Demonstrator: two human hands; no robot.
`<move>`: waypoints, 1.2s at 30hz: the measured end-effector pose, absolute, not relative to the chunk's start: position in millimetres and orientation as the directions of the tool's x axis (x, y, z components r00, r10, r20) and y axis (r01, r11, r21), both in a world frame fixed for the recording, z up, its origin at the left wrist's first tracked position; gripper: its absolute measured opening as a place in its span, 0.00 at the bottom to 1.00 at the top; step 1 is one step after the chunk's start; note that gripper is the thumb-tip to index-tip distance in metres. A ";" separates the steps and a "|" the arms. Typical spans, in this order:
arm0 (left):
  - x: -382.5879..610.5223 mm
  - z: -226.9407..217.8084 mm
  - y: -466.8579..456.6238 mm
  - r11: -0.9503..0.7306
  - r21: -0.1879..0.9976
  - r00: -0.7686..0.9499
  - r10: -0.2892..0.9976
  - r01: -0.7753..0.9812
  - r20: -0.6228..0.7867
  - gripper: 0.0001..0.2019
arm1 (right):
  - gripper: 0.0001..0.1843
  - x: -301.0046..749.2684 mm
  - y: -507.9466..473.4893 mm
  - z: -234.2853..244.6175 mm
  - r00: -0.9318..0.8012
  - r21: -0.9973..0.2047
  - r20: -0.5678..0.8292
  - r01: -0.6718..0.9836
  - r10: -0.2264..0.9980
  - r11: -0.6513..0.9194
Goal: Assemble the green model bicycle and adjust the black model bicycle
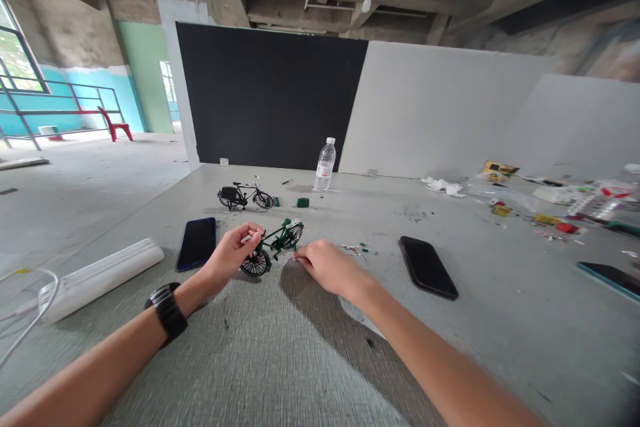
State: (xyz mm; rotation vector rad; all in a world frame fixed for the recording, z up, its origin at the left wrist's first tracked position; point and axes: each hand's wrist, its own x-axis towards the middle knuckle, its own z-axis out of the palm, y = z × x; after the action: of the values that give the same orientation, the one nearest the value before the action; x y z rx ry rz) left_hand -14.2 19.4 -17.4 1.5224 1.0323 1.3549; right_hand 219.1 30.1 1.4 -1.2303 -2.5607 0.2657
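Observation:
A green miniature bicycle (275,241) is tilted above the grey table, its black-spoked wheel low and the other wheel raised. My left hand (237,248), wearing a black wristband, pinches it at the near end of the frame. Just right of the bicycle, my right hand (325,265) is closed, thumb and finger pressed together by a low green part; what they pinch is too small to make out. Behind stands a black miniature bicycle (245,196). A small green box (303,202) lies nearby, and several tiny loose parts (355,249) lie to the right.
A dark blue phone (197,243) and a white power strip (103,277) flank my left arm. To the right lies a black phone (429,267). A water bottle (325,165) stands before the black panel (270,93). Packaging scraps (500,187) litter the far right.

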 end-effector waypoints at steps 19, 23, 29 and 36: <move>-15.0 -19.0 20.7 -0.304 0.952 0.089 0.950 0.047 0.299 0.14 | 0.16 220.1 29.7 4.0 -0.611 -0.232 0.111 0.751 0.784 0.618; -15.3 -19.1 20.4 -0.298 0.954 0.091 0.952 0.044 0.293 0.15 | 0.15 219.7 29.4 4.3 -0.609 -0.241 0.120 0.748 0.784 0.619; -14.2 -16.2 18.5 -0.310 0.949 0.082 0.949 0.062 0.305 0.17 | 0.17 220.1 30.8 -0.3 -0.602 -0.281 0.165 0.730 0.781 0.623; -14.2 -17.0 18.3 -0.321 0.944 0.084 0.945 0.074 0.315 0.17 | 0.17 215.1 21.5 19.3 -0.601 -0.454 0.359 0.556 0.714 0.696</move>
State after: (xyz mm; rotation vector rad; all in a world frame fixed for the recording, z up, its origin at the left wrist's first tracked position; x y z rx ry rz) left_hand -14.2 18.3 -17.0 1.5441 1.0481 1.3462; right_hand 215.1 21.5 19.3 -0.9735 -2.3837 0.4038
